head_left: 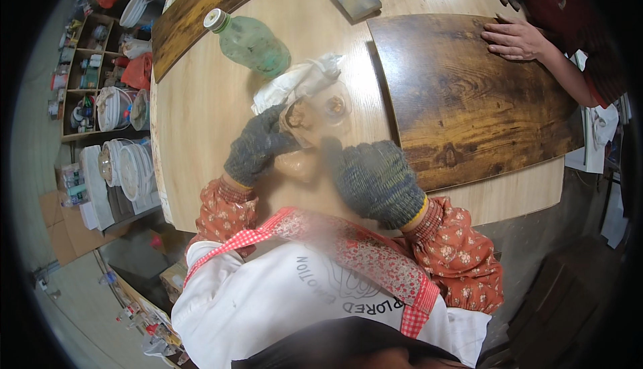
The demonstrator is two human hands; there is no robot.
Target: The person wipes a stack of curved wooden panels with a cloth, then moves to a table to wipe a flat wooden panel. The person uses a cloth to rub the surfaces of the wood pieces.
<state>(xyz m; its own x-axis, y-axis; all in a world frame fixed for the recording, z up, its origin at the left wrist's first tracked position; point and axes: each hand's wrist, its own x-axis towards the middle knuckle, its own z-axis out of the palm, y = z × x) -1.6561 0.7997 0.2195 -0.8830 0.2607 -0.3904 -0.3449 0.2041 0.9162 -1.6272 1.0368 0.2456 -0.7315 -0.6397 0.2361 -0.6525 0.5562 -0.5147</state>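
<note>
A small dish (320, 118) is sitting on the desk (201, 114), with the left hand (258, 144) lying at its left and the right hand (375, 181) lying nearer, to its right. A cloth (298, 81) is resting just behind the dish, touching it. A bottle (251, 41) is lying farther back (on its side). A board (469, 108) is lying to the right, another person's hand (516, 37) pressing on its far edge. Shelves (94, 67) are standing left of the desk.

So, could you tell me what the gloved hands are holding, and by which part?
The left hand grips a small brownish piece by its left edge; the right hand rests beside it.
</note>
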